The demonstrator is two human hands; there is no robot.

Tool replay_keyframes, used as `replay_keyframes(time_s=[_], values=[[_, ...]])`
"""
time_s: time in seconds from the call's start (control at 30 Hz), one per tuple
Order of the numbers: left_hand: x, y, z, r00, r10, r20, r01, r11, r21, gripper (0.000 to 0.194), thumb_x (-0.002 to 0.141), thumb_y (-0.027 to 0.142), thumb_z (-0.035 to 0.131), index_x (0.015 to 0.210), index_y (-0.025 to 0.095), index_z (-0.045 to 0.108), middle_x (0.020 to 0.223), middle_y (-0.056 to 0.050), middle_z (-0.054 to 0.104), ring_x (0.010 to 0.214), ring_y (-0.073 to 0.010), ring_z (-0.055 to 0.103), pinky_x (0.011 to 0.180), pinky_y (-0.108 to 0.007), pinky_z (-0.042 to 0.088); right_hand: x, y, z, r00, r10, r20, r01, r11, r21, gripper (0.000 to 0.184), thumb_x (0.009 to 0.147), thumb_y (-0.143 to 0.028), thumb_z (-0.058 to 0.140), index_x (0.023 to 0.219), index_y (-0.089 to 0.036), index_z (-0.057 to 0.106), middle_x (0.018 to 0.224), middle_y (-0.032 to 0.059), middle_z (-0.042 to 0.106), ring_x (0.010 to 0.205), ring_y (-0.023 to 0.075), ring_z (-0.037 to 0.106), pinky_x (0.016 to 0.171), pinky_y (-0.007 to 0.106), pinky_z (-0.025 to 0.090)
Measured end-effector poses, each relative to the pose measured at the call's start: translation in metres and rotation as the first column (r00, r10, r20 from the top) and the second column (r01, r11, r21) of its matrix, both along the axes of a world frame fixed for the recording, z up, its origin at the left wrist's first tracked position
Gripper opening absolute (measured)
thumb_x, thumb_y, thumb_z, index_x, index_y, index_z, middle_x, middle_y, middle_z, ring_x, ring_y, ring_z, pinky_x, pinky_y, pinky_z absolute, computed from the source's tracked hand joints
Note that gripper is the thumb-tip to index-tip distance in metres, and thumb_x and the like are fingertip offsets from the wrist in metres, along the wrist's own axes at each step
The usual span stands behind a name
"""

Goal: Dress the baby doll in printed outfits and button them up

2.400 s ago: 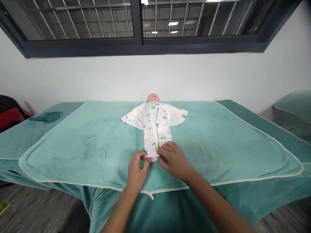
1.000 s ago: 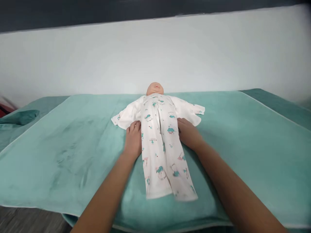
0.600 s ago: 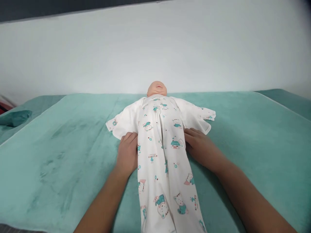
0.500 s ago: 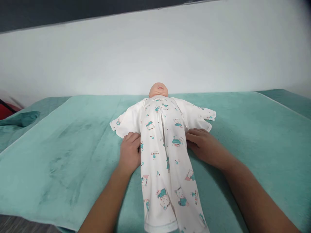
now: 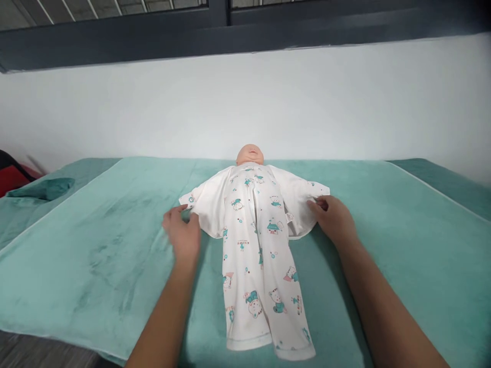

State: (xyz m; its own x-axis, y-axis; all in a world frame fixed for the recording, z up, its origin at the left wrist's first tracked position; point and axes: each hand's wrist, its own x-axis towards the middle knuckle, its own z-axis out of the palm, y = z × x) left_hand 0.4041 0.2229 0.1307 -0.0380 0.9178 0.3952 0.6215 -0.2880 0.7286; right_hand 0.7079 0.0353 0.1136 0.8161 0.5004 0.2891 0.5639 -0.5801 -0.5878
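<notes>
A baby doll with a bare head (image 5: 250, 155) lies on its back at the bed's far edge. White printed baby trousers (image 5: 245, 260) stretch from below its neck toward me, both legs straight. A white baby shirt (image 5: 210, 204) spreads out on both sides from under the trousers, sleeves angled outward. My left hand (image 5: 183, 232), slightly blurred, is open at the left cuff, thumb and forefinger apart. At the right sleeve's lower edge, the thumb and fingers of my right hand (image 5: 335, 217) are closed on the shirt. The doll's body is hidden under the clothes.
A green plush cover (image 5: 115, 245) lies over the bed, with a rumpled fold (image 5: 42, 189) at left. Behind stands a white wall (image 5: 245, 102) under a dark window frame (image 5: 153, 43). A red and black object (image 5: 13, 176) sits at the far left.
Both hands have moved from beside the trousers outward to the sleeves. The shirt's lower edges now spread further down at both sides. The view has tilted up, bringing in the window.
</notes>
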Motion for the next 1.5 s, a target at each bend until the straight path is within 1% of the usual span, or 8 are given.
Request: replay_keyframes(time_s=[0.2, 0.33, 0.5, 0.67, 0.9, 1.1, 1.27, 1.5], values=[[0.011, 0.004, -0.003, 0.948, 0.019, -0.317, -0.032, 0.999, -0.037, 0.048, 0.087, 0.040, 0.053, 0.128, 0.016, 0.059, 0.132, -0.017, 0.061, 0.127, -0.0382, 0.050, 0.104, -0.056, 0.038, -0.002, 0.001, 0.003, 0.994, -0.042, -0.101, 0.027, 0.989, -0.143, 0.035, 0.079, -0.054, 0.057, 0.091, -0.022, 0.066, 0.094, 0.0064, 0.070, 0.083, 0.0243, 0.060, 0.072, 0.035, 0.039], [0.009, 0.002, -0.004, 0.949, -0.024, -0.313, 0.020, 1.000, -0.016, 0.046, 0.088, 0.039, 0.052, 0.125, 0.014, 0.061, 0.123, -0.019, 0.066, 0.120, -0.0408, 0.053, 0.099, -0.058, 0.038, -0.005, 0.010, 0.028, 0.955, 0.150, -0.255, -0.110, 0.980, 0.165, 0.031, 0.071, -0.051, 0.062, 0.064, -0.022, 0.057, 0.068, 0.0034, 0.059, 0.070, 0.0222, 0.054, 0.065, 0.034, 0.039], [0.008, 0.006, -0.010, 0.957, -0.056, -0.284, 0.064, 0.998, 0.020, 0.042, 0.089, 0.034, 0.050, 0.125, 0.015, 0.062, 0.121, -0.020, 0.068, 0.118, -0.0405, 0.056, 0.099, -0.060, 0.037, -0.033, 0.039, 0.094, 0.830, 0.488, -0.272, -0.286, 0.789, 0.544, 0.033, 0.084, -0.053, 0.050, 0.082, -0.022, 0.061, 0.084, 0.0043, 0.064, 0.078, 0.0201, 0.059, 0.068, 0.033, 0.046], [0.004, 0.005, -0.011, 0.968, -0.114, -0.224, 0.121, 0.992, 0.018, 0.034, 0.092, 0.028, 0.047, 0.121, 0.021, 0.062, 0.125, -0.014, 0.067, 0.115, -0.0344, 0.061, 0.099, -0.055, 0.039, -0.064, 0.065, 0.139, 0.507, 0.778, -0.370, -0.719, 0.619, 0.316, 0.036, 0.083, -0.055, 0.064, 0.080, -0.020, 0.068, 0.089, 0.0048, 0.069, 0.076, 0.0164, 0.061, 0.070, 0.030, 0.046], [0.006, -0.006, 0.007, 0.966, -0.249, 0.076, 0.239, 0.964, 0.114, 0.010, 0.088, 0.021, 0.050, 0.090, 0.022, 0.060, 0.086, -0.002, 0.063, 0.079, -0.0186, 0.059, 0.066, -0.031, 0.045, -0.048, 0.108, 0.083, 0.861, 0.431, -0.269, -0.257, 0.826, 0.503, 0.032, 0.086, -0.047, 0.059, 0.068, -0.020, 0.055, 0.062, -0.0026, 0.055, 0.058, 0.0122, 0.045, 0.061, 0.028, 0.036], [0.042, -0.033, 0.079, 0.818, -0.573, -0.055, 0.527, 0.705, 0.475, 0.021, 0.083, 0.006, 0.044, 0.082, 0.024, 0.054, 0.073, 0.001, 0.051, 0.066, -0.0150, 0.051, 0.059, -0.030, 0.038, -0.055, 0.119, 0.080, 0.896, 0.426, -0.129, -0.341, 0.844, 0.414, 0.020, 0.086, -0.040, 0.055, 0.076, -0.023, 0.058, 0.068, -0.0017, 0.058, 0.062, 0.0147, 0.047, 0.063, 0.029, 0.037], [0.069, -0.050, 0.113, 0.255, -0.852, -0.457, 0.967, 0.229, 0.112, 0.019, 0.081, 0.010, 0.047, 0.080, 0.023, 0.060, 0.068, -0.001, 0.061, 0.064, -0.0166, 0.057, 0.062, -0.032, 0.042, -0.051, 0.120, 0.079, 0.870, 0.458, -0.184, -0.346, 0.832, 0.433, 0.015, 0.083, -0.036, 0.057, 0.083, -0.022, 0.062, 0.076, -0.0001, 0.062, 0.067, 0.0152, 0.051, 0.066, 0.029, 0.041], [0.114, 0.030, 0.103, 0.824, -0.505, 0.258, 0.530, 0.848, -0.032, 0.019, 0.084, 0.020, 0.051, 0.092, 0.021, 0.068, 0.077, 0.000, 0.067, 0.068, -0.0152, 0.060, 0.067, -0.029, 0.048, -0.051, 0.126, 0.078, 0.844, 0.451, -0.289, -0.303, 0.847, 0.438, 0.024, 0.081, -0.041, 0.061, 0.095, -0.023, 0.063, 0.087, 0.0010, 0.066, 0.066, 0.0145, 0.054, 0.064, 0.029, 0.044]])
